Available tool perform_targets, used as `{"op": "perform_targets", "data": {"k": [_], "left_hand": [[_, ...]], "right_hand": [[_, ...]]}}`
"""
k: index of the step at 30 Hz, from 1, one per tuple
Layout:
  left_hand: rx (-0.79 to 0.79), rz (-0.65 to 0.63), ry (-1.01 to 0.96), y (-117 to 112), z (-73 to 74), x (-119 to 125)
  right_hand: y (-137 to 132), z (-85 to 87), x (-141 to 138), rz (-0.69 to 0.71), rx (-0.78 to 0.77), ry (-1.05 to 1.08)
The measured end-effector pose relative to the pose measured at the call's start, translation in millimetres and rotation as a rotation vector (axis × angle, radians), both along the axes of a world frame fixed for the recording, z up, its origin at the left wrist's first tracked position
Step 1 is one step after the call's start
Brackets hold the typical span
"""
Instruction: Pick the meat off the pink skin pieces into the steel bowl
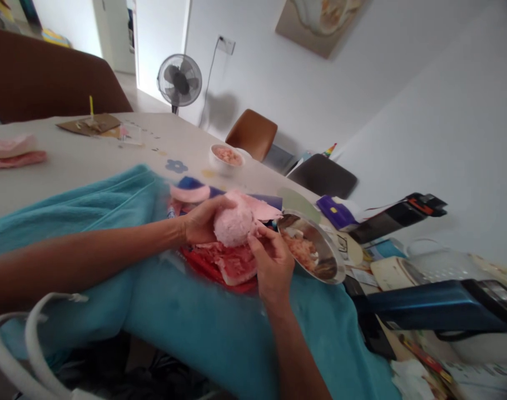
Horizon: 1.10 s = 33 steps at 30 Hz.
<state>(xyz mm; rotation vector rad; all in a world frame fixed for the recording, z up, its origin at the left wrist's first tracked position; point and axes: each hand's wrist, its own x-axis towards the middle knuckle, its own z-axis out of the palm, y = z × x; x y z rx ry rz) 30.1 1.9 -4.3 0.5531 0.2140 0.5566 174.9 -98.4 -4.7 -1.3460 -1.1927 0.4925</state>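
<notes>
My left hand (201, 222) cups a pink fuzzy ball (233, 225) from the left, fingers curled round it. From the near side my right hand (272, 264) pinches the same ball, fingers bent against it. Pink cloth scraps (259, 208) lie just behind the ball. Under both hands sits a red tray (212, 269) holding pink-red material (237, 264). A steel bowl (331, 266) with pinkish bits stands right beside my right hand. All of it rests on a teal towel (112, 203) spread over the table.
A white bowl (225, 158) of pink bits stands farther back on the table (70, 161). Folded pink cloth (11, 153) lies far left, cardboard (90, 125) behind. Dark blue and black devices (437, 305) and papers crowd the right. A fan (179, 80) and chairs stand beyond.
</notes>
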Motion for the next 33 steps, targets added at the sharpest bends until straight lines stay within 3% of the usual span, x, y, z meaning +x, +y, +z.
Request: {"op": "perform_targets", "data": {"k": [8,13,19,26,29,33], "left_hand": [[0.076,-0.107,-0.024,3,-7.1,-1],[0.115,-0.083,0.034,4,-8.6,-3],[0.105,-0.014,0.124,1,-9.8,-1],[-0.008,0.037,0.113,-5,-7.4,5],[-0.039,0.063,0.146,-4,-5.0,5],[-0.026,0.088,0.148,-1,-4.3,3]], "right_hand": [[2,-2.5,4,0.083,-0.034,0.124],[2,-3.5,5,0.096,-0.08,0.153],[1,-0.1,9,0.072,-0.02,-0.129],[-4,-3.0,6,-0.002,0.295,-0.591],[-3,-7.9,4,-0.042,0.321,-0.576],[-1,-13.4,2,-0.015,0.195,-0.425]]}}
